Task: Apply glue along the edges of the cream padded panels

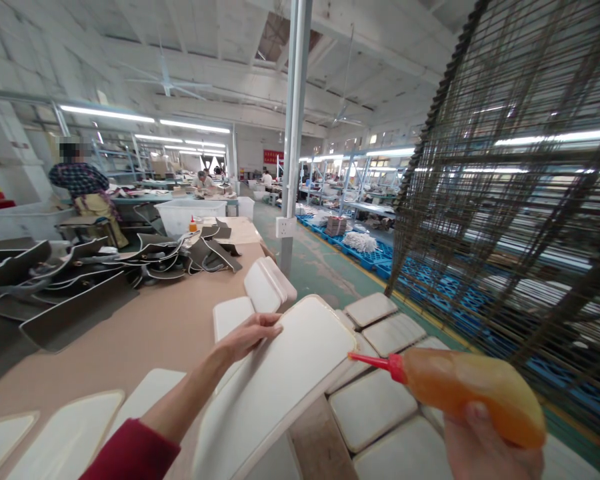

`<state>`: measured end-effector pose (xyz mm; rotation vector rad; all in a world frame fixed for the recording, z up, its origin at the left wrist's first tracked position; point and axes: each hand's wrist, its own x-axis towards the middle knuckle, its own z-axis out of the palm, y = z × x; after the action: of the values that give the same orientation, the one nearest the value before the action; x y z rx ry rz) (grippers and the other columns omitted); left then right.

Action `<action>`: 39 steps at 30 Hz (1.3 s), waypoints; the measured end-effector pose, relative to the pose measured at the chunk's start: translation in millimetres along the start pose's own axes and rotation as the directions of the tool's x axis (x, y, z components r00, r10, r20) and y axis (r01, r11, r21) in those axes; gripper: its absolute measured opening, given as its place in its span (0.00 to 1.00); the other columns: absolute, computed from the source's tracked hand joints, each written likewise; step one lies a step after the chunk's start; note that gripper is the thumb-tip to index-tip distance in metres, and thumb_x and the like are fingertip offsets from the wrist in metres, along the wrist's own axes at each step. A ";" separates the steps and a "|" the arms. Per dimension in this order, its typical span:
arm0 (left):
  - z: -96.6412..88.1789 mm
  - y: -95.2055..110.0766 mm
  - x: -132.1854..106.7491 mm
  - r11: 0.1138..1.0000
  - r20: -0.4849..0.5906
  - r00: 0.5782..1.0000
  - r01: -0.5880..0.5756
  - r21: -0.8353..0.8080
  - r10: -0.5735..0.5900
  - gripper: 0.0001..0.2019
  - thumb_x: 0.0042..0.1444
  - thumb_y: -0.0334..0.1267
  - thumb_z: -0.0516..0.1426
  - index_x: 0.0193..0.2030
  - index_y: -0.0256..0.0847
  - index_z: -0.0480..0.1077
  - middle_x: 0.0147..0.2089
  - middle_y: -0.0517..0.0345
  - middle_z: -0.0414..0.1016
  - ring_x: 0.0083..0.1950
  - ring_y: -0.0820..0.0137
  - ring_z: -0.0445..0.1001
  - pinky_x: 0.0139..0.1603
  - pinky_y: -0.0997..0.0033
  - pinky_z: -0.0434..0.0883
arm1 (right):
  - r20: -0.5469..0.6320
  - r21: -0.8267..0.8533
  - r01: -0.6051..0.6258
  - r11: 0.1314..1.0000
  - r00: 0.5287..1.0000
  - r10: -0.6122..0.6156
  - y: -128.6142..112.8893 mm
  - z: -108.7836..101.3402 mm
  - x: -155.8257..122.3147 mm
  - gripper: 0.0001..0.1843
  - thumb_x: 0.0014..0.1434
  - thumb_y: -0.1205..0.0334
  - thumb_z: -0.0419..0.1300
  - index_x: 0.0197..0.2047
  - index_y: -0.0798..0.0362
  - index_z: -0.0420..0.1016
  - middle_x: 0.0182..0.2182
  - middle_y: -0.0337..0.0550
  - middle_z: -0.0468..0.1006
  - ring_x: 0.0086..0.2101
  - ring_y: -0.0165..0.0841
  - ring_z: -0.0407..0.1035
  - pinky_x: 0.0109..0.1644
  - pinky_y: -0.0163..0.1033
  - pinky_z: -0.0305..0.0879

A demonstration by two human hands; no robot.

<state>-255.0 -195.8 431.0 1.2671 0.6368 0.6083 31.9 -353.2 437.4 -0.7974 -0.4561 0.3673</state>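
We pinch the white board [290,360] by its edge with our left hand [253,333]. Right of the board, our right hand [490,443] wraps around the orange bottle [470,387], its red tip [373,361] near the board's rim.

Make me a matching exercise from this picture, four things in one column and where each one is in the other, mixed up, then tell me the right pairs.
Things:
1. Large squeeze bottle
2. Tilted white panel
3. Dark grey pieces
4. Socket box

Places:
A. Fixed to the upright post
B. Held by the left hand
C. Heaped on the left side of the brown table
D. Held in the right hand

Right pairs: 1-D, 2-B, 3-C, 4-A.
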 end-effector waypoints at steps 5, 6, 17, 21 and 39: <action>1.5 -3.0 0.3 1.000 -0.022 1.000 -0.007 -0.016 0.007 0.14 0.48 0.42 0.61 0.37 0.34 0.74 0.31 0.56 0.75 0.31 0.72 0.71 0.31 0.77 0.64 | 0.128 0.030 0.041 0.999 0.991 -0.044 -0.7 6.2 0.0 0.23 0.41 0.63 0.70 0.43 0.53 0.73 0.43 0.43 0.72 0.46 0.44 0.65 0.56 0.53 0.58; 1.8 -3.3 0.2 1.000 -0.024 1.000 -0.006 -0.017 0.005 0.14 0.48 0.42 0.61 0.38 0.34 0.74 0.31 0.56 0.75 0.31 0.72 0.71 0.31 0.77 0.65 | 0.125 0.021 0.036 0.999 0.991 -0.039 -0.8 6.6 0.0 0.23 0.41 0.63 0.70 0.43 0.53 0.73 0.43 0.43 0.72 0.47 0.44 0.65 0.56 0.53 0.58; 4.9 -4.2 1.2 1.000 -0.035 0.999 0.004 -0.028 -0.005 0.18 0.47 0.45 0.62 0.41 0.34 0.74 0.33 0.54 0.76 0.30 0.72 0.72 0.30 0.77 0.66 | 0.210 0.036 -0.055 0.998 0.977 0.047 0.1 4.6 1.3 0.22 0.45 0.62 0.69 0.44 0.52 0.73 0.44 0.45 0.72 0.49 0.47 0.64 0.55 0.55 0.59; 7.3 -6.9 3.5 1.000 -0.036 0.999 -0.001 -0.026 0.000 0.16 0.47 0.45 0.62 0.38 0.34 0.74 0.32 0.55 0.76 0.29 0.73 0.72 0.29 0.77 0.65 | 0.181 0.032 -0.068 0.997 0.982 0.061 2.1 1.0 3.6 0.23 0.43 0.64 0.70 0.45 0.52 0.73 0.44 0.43 0.73 0.49 0.45 0.64 0.56 0.52 0.58; 37.4 -2.2 14.3 1.000 -0.037 0.999 0.025 -0.018 -0.026 0.17 0.46 0.47 0.62 0.36 0.35 0.72 0.32 0.55 0.76 0.30 0.71 0.73 0.30 0.75 0.66 | 0.149 -0.008 -0.174 0.985 0.974 0.173 -8.0 -16.7 10.9 0.30 0.36 0.59 0.72 0.45 0.52 0.73 0.49 0.46 0.70 0.51 0.47 0.61 0.59 0.53 0.51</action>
<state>-217.9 -210.7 434.1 1.2318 0.6763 0.6161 50.8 -363.1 435.9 -0.8106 -0.5270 0.5934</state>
